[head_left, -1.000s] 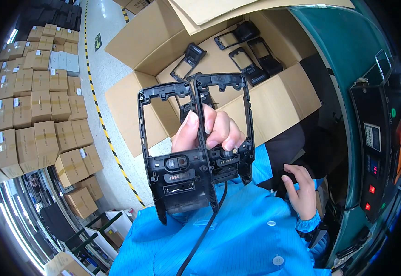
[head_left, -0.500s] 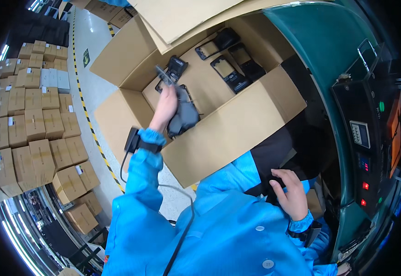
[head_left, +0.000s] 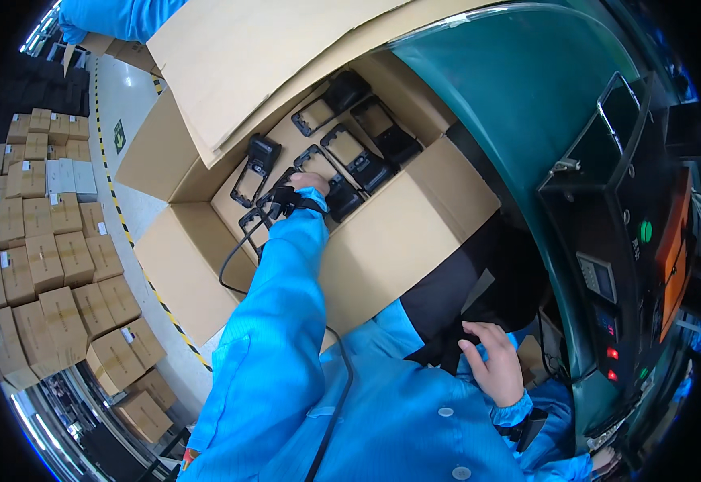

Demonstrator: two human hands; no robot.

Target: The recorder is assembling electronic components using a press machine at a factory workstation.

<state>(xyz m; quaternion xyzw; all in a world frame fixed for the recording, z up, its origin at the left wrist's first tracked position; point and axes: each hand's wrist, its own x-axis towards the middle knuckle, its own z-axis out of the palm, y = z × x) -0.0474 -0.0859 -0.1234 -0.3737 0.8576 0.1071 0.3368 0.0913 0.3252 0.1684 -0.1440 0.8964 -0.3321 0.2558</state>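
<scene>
My left hand (head_left: 309, 182) reaches deep into an open cardboard box (head_left: 414, 233), down among several black plastic frame parts (head_left: 356, 157) laid flat on a cardboard sheet. Its fingers are hidden behind the wrist, resting on one black part (head_left: 342, 195); whether they still grip it I cannot tell. A black wrist strap (head_left: 288, 198) with a cable runs down the blue sleeve. My right hand (head_left: 496, 363) rests low at my lap beside a dark surface, fingers loosely spread, holding nothing.
A green machine (head_left: 527, 104) with a control panel (head_left: 607, 281) and lit buttons stands on the right. Stacks of sealed cardboard cartons (head_left: 45, 265) cover the floor on the left beyond a yellow-black floor line. Another person's blue sleeve (head_left: 109, 16) shows at the top.
The left hand has carried the black frame parts from in front of me down into the box and now lies among the parts there. The right hand has barely moved.
</scene>
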